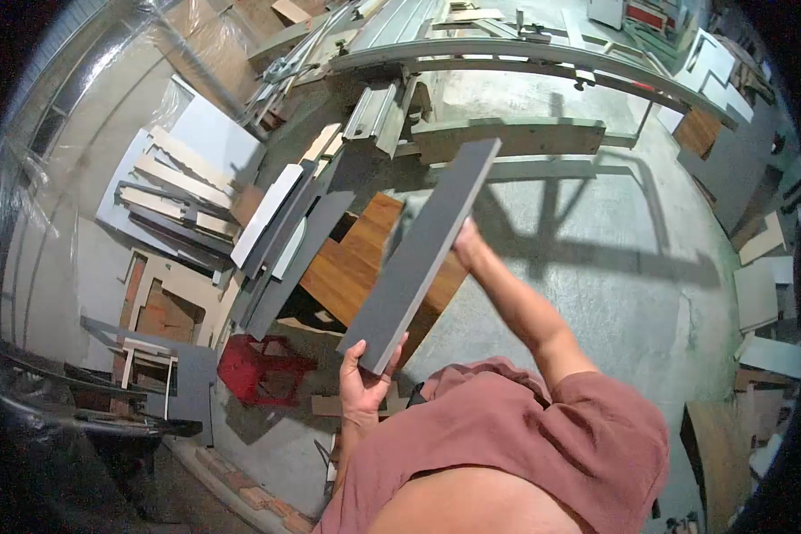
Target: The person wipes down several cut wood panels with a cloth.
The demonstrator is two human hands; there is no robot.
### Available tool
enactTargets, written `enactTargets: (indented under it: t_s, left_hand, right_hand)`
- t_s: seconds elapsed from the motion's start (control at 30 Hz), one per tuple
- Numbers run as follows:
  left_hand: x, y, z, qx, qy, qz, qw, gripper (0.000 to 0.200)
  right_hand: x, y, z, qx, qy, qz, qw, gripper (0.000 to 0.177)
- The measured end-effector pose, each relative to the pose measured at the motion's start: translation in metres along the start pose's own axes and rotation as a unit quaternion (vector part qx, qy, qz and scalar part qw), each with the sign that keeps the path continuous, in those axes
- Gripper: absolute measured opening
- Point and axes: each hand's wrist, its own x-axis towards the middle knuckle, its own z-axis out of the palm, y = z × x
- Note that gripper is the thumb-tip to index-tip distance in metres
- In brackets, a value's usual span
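A long dark grey board with a lighter edge is held up at a slant in front of me. My left hand grips its near lower end, thumb on the face and fingers at the edge. Farther up, my right hand is closed on the right-hand edge, its fingers partly hidden behind the board. Below and behind the board lies a brown wood-grain panel, partly covered from view.
A red plastic stool stands at the left, near stacked board offcuts. A sliding table saw with a long rail spans the back. More panels lean along the right side.
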Motion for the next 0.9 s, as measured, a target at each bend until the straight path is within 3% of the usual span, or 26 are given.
enactTargets:
  t_s: [0.03,0.1,0.17,0.23,0.3,0.33,0.37,0.4,0.43,0.5,0.53,0.6,0.63,0.67,0.77,0.83,0.9]
  left_hand:
    - [-0.006,0.003,-0.003,-0.001,0.001,0.004,1.0,0.05]
    - [-0.021,0.007,-0.01,0.041,0.029,0.009,0.999,0.051]
    - [-0.029,0.013,-0.023,0.028,0.033,-0.002,0.999,0.052]
    - [-0.035,0.013,-0.029,0.075,0.026,-0.011,0.997,0.051]
    - [-0.04,0.006,-0.021,0.086,0.049,0.004,0.995,0.05]
    - [-0.04,0.003,-0.022,0.113,0.068,0.003,0.991,0.049]
    - [-0.042,0.001,-0.023,0.133,0.09,0.009,0.987,0.048]
    - [-0.036,-0.003,-0.025,0.119,0.044,-0.009,0.992,0.046]
    - [-0.028,-0.008,-0.026,0.107,-0.006,-0.023,0.994,0.044]
    - [-0.021,-0.025,-0.005,0.084,-0.01,0.001,0.996,0.04]
    - [-0.014,-0.031,-0.006,0.08,-0.038,0.012,0.996,0.039]
    - [0.004,-0.042,-0.016,0.07,-0.068,0.035,0.995,0.038]
    - [0.015,-0.047,-0.023,0.072,-0.083,0.043,0.993,0.038]
    - [0.023,-0.052,-0.028,0.074,-0.097,0.051,0.991,0.038]
    - [0.033,-0.061,-0.031,0.088,-0.085,0.071,0.99,0.039]
    - [0.037,-0.065,-0.041,0.055,-0.102,0.074,0.99,0.04]
    - [0.036,-0.067,-0.057,0.147,-0.065,0.078,0.984,0.043]
  right_hand:
    - [0.006,-0.019,-0.008,-0.052,0.046,-0.051,0.996,0.03]
    - [0.02,-0.058,-0.048,-0.122,0.049,-0.126,0.983,0.036]
    - [0.018,-0.106,-0.06,-0.176,0.094,-0.163,0.966,0.039]
    - [0.009,-0.143,-0.061,-0.126,0.115,-0.237,0.956,0.039]
    - [0.006,-0.165,-0.082,-0.278,0.129,-0.348,0.886,0.037]
    - [0.0,-0.169,-0.089,-0.371,0.117,-0.352,0.851,0.034]
    - [-0.002,-0.176,-0.085,-0.169,0.112,-0.236,0.95,0.032]
    - [-0.005,-0.183,-0.082,0.07,0.151,-0.133,0.977,0.03]
    - [-0.004,-0.172,-0.114,-0.014,0.123,-0.135,0.983,0.03]
    - [-0.023,-0.145,-0.152,0.162,-0.041,-0.044,0.985,0.026]
    - [-0.038,-0.122,-0.136,0.062,-0.039,-0.061,0.995,0.026]
    - [-0.078,-0.08,-0.071,0.034,0.066,-0.041,0.996,0.032]
    - [-0.095,-0.064,-0.022,0.07,0.126,0.03,0.989,0.045]
    - [-0.112,-0.047,-0.012,0.038,0.098,0.099,0.99,0.061]
    - [-0.131,-0.002,0.018,-0.065,0.165,0.165,0.97,0.046]
    - [-0.123,0.002,0.024,-0.072,0.121,0.237,0.961,0.037]
    - [-0.114,0.012,0.006,-0.143,0.152,0.219,0.953,0.03]
